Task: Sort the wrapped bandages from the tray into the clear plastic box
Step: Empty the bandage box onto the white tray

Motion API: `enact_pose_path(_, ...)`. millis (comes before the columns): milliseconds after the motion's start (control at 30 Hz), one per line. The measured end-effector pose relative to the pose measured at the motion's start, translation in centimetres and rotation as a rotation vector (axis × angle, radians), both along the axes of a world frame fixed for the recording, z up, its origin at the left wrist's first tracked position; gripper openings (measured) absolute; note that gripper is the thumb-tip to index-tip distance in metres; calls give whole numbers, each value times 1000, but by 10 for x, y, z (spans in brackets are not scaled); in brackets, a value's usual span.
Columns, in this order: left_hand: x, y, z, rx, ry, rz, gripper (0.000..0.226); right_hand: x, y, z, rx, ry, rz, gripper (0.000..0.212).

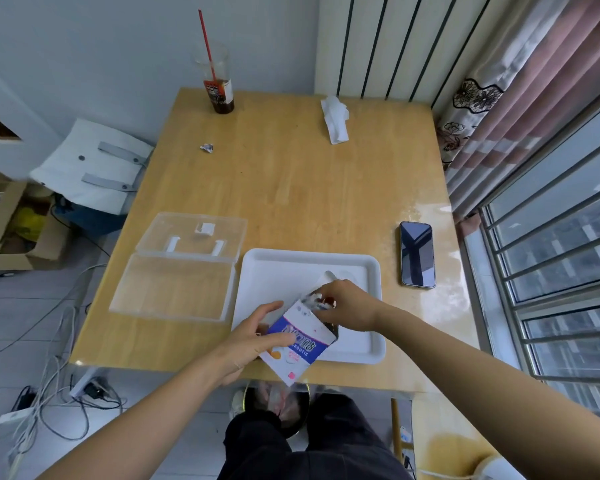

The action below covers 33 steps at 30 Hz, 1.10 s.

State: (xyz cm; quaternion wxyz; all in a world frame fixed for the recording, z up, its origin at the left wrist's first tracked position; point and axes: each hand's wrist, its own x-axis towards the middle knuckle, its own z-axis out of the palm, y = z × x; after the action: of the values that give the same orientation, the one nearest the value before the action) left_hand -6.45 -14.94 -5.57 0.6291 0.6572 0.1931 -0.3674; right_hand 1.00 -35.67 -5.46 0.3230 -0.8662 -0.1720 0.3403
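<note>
Left hand (253,337) grasps a blue-and-white printed cardboard bandage packet (302,337) by its lower half. It is tilted with the open end up and over the white rectangular plastic tray (361,261), probably so anything that drops lands in the tray. Right hand (347,303) is at the packet mouth, fingertips pinched on small white wrapped bandages (312,301) bunched there, likely pulling them out; blurred, count unclear. A pale strip on the tray just beyond the hand could be a flap or a bandage, can't tell. Clear rectangular plastic box (174,289) sits just left of the tray, hinged lid (194,233) thrown back, close for short transfers; sorting looks not yet begun. Dark smartphone (417,254) lies right of the tray on the light wooden table (291,174).
</note>
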Motion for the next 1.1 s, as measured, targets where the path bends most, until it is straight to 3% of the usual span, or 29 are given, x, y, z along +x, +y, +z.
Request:
enact_pose_path(67,0,4,-3,-3,1,140,94,2,-4,-6,32,63,-141,35)
enact_pose_path(133,4,6,-5,-47,17,254,102,3,-8,-11,75,140,-309,32)
enact_pose_path(300,18,-6,4,-110,76,284,55,3,-1,-21,130,208,-526,25)
enact_pose_path(433,33,-11,5,145,-103,255,52,14,-8,-33,22,197,-610,24)
enact_pose_path(667,49,-2,3,408,-280,101,97,10,-16,-39,-107,258,-517,20)
enact_pose_path(800,55,-4,10,538,-328,47,95,14,-15,-37,-108,289,-458,17)
enact_pose_path(867,57,-4,7,581,-361,6,91,19,-15,-35,-179,276,-390,39)
enact_pose_path(967,57,-4,7,606,-386,-27,91,22,-13,-30,-318,95,-269,72)
enact_pose_path(1033,56,-4,8,611,-391,-10,93,17,-13,-30,-391,-84,-275,73)
enact_pose_path(1100,55,-2,10,603,-395,32,95,13,-13,-34,-417,-177,-302,59)
